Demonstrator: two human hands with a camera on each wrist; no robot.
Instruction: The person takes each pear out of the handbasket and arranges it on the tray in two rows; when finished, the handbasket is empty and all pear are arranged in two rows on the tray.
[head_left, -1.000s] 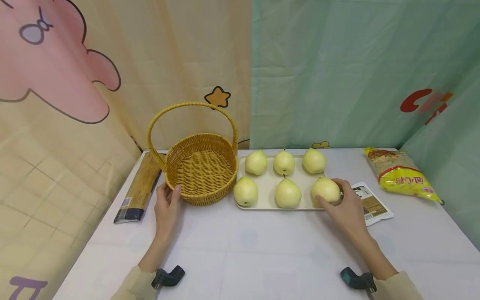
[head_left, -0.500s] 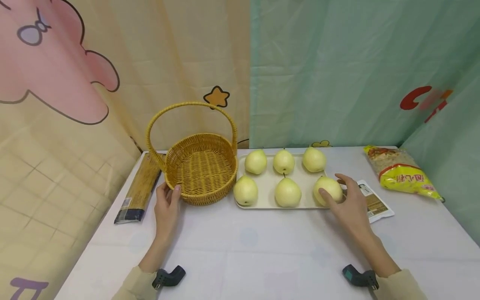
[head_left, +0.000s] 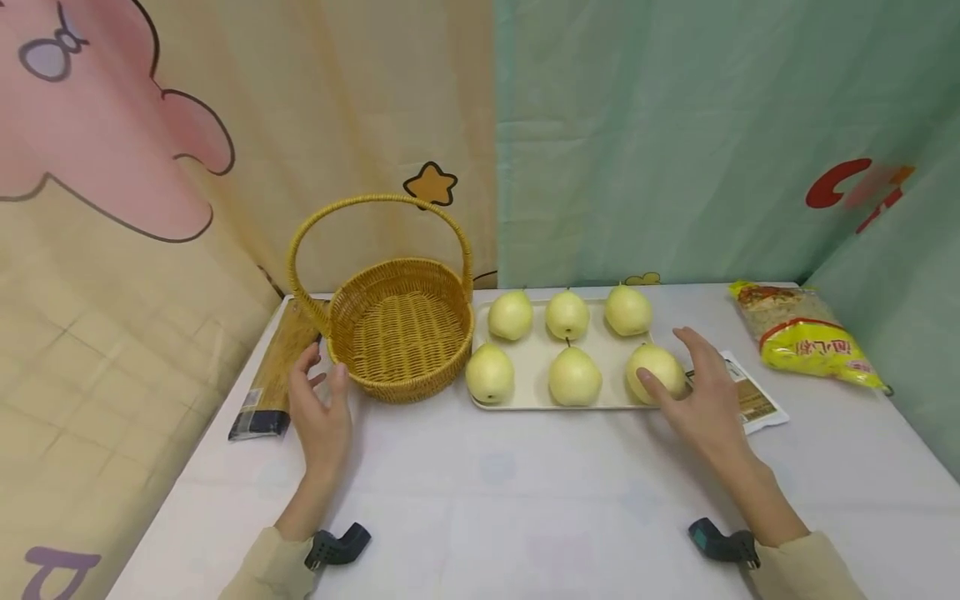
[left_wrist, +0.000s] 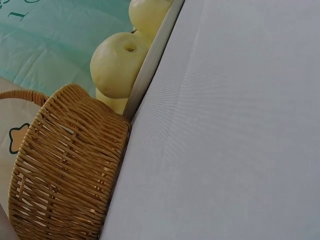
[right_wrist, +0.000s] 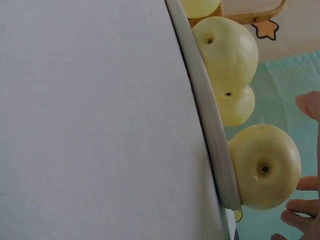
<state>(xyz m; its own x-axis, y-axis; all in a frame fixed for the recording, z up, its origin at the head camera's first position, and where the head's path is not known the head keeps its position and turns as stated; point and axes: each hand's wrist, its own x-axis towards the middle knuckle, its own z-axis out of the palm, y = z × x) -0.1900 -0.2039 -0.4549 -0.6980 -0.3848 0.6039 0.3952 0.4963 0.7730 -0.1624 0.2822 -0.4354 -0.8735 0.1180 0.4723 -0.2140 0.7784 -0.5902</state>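
A wicker basket (head_left: 408, 387) with a tall hoop handle stands at the left back of the table. My left hand (head_left: 321, 421) is at its front left side, thumb and fingers spread apart, gripping nothing; the left wrist view shows the basket's woven wall (left_wrist: 70, 165). To the basket's right, a cream tray (head_left: 534, 367) carries several pale yellow pears in two rows. My right hand (head_left: 707, 408) is beside the front right pear (head_left: 655, 372), its thumb in front and its fingers held apart from the fruit. In the right wrist view, fingertips (right_wrist: 300, 206) show beside that pear (right_wrist: 265, 150).
Left of the basket lies a long pack of noodles (head_left: 273, 375), partly behind my left hand. A white and brown packet (head_left: 753, 398) lies beyond my right hand. A yellow food bag (head_left: 810, 337) sits at the back right. Curtains (head_left: 645, 142) hang behind the table.
My left hand has let go of the basket's rim and drawn slightly left with its fingers spread. My right hand has opened away from the front right pear, which stays on the tray.
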